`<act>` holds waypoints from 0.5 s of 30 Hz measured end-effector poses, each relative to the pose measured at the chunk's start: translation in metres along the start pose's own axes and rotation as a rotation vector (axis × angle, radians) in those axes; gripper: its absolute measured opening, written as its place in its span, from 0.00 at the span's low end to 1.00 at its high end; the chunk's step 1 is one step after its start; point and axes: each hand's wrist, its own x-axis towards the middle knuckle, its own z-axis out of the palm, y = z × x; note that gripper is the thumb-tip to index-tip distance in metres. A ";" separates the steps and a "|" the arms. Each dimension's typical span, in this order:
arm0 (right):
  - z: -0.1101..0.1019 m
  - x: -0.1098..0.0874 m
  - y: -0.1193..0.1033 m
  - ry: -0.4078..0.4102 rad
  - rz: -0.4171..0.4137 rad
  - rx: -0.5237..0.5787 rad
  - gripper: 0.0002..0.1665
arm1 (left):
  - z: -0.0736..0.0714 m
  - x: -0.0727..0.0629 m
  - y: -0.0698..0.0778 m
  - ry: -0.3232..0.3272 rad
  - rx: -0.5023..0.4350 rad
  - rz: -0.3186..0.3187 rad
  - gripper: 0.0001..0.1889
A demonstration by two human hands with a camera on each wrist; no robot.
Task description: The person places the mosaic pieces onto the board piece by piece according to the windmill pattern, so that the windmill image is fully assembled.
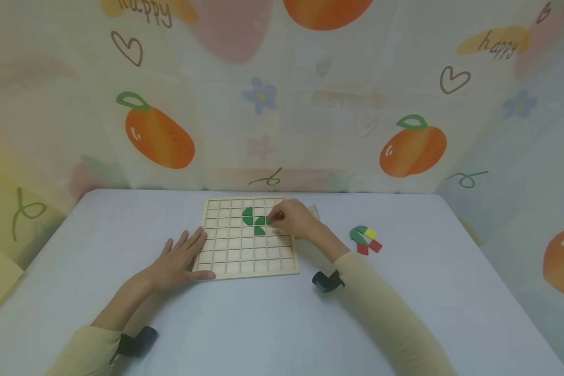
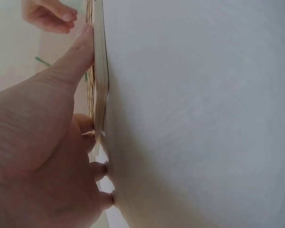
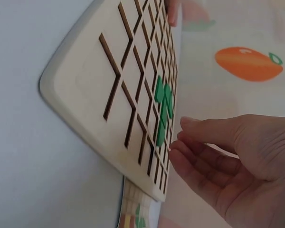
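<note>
A light wooden grid board (image 1: 242, 256) lies on the white table. Several green quarter-circle pieces (image 1: 259, 230) sit in its cells near the upper middle; they also show as a green cluster (image 3: 159, 89) in the right wrist view. My left hand (image 1: 178, 261) rests at the board's left edge, fingers spread, thumb (image 2: 73, 59) over the near corner. My right hand (image 1: 293, 218) is over the upper right part, fingertips beside the rightmost green piece (image 1: 269, 221). The right wrist view shows its thumb and fingers bent loosely, with no piece visible between them.
Loose flat pieces lie on the table to the right: a green piece (image 1: 357, 236), a yellow square (image 1: 369, 233) and red squares (image 1: 375, 245). A printed card (image 1: 314, 211) shows partly behind the board's right side. A fruit-patterned curtain (image 1: 305, 136) hangs behind the table.
</note>
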 end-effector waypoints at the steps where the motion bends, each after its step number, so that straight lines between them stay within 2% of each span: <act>1: -0.002 -0.001 0.002 0.004 0.000 -0.006 0.11 | 0.000 0.000 0.000 -0.002 0.000 -0.001 0.56; 15: -0.012 -0.020 0.031 0.024 0.010 -0.023 0.10 | 0.001 0.000 -0.004 -0.007 -0.014 0.003 0.57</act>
